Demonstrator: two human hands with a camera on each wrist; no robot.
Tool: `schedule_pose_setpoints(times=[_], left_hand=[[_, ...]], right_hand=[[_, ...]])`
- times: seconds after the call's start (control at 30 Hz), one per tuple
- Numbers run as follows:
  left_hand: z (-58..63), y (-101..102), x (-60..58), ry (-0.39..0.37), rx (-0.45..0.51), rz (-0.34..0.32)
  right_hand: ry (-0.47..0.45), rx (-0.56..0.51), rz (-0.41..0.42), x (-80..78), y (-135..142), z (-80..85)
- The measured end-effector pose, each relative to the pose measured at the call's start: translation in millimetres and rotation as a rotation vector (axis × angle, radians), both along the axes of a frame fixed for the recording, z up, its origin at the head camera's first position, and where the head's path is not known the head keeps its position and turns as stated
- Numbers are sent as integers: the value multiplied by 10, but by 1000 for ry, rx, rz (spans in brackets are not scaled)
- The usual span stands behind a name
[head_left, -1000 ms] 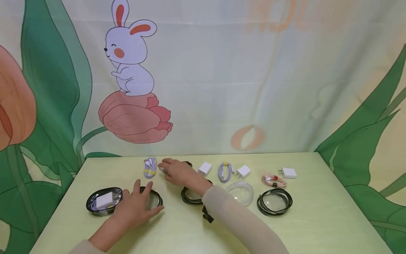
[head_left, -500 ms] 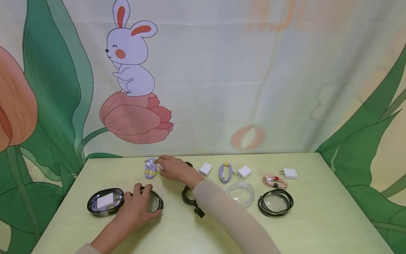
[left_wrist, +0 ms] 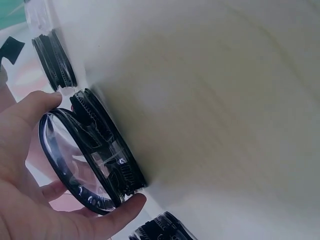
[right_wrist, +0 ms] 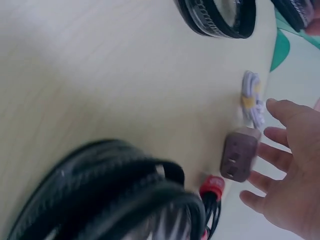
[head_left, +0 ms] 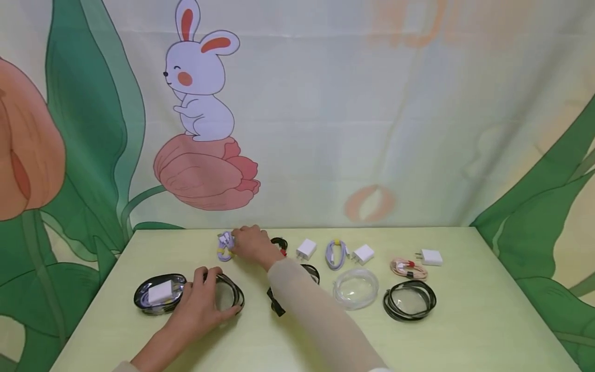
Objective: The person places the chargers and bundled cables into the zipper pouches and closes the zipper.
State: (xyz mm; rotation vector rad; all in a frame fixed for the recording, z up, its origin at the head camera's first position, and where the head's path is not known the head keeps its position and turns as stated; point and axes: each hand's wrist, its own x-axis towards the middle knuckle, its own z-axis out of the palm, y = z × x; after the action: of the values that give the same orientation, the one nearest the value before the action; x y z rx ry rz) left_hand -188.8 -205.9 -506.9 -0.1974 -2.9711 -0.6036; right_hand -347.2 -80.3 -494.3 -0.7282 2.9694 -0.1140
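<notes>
One clear pouch (left_wrist: 95, 155), round and black-rimmed, sat in the grasp of the left hand (head_left: 200, 297), thumb on one side and fingers on the other. With twelve o'clock at the far edge of the table (head_left: 502, 310), the right hand (head_left: 253, 245) was at one o'clock from that pouch. Its fingers were loose and unclenched, just beside a plug adapter (right_wrist: 240, 155); whether they touched it could not be told. The coming move seemed to turn on the line between adapter and pouch: the adapter, hidden in the head view, lay under or by the right hand, much the nearer of the two, with the pouch back towards seven o'clock. How the adapter's long axis lay on the table was unclear. At nine o'clock from the right hand lay a lilac cable (right_wrist: 251, 100), its coil running roughly twelve to six. A filled pouch (head_left: 137, 297) lay at nine o'clock from the left hand.
</notes>
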Motion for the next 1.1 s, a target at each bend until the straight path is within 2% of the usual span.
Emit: schedule_pose_setpoints(times=[0.27,0.43,0.53,0.7,0.9,1.0,1.1], left_hand=[[38,13,17,-11,-42,8],[56,26,-12,-5,-57,7],[60,39,-23,-17,-60,7],[55,42,-41,-37,-71,2],[44,41,-47,-64,-71,-13],[43,47,-45,-77,-76,-13],[43,52,-48,-81,-86,-14]], right_hand=[[3,-14,-133,-30,-158,-125],[28,-3,-152,-50,-216,-138],[20,11,-101,-63,-234,-129],[-12,54,33,-87,-260,-76],[-5,108,78,-113,-297,-90],[28,96,117,-134,-308,-134],[0,42,170,-143,-312,-141]])
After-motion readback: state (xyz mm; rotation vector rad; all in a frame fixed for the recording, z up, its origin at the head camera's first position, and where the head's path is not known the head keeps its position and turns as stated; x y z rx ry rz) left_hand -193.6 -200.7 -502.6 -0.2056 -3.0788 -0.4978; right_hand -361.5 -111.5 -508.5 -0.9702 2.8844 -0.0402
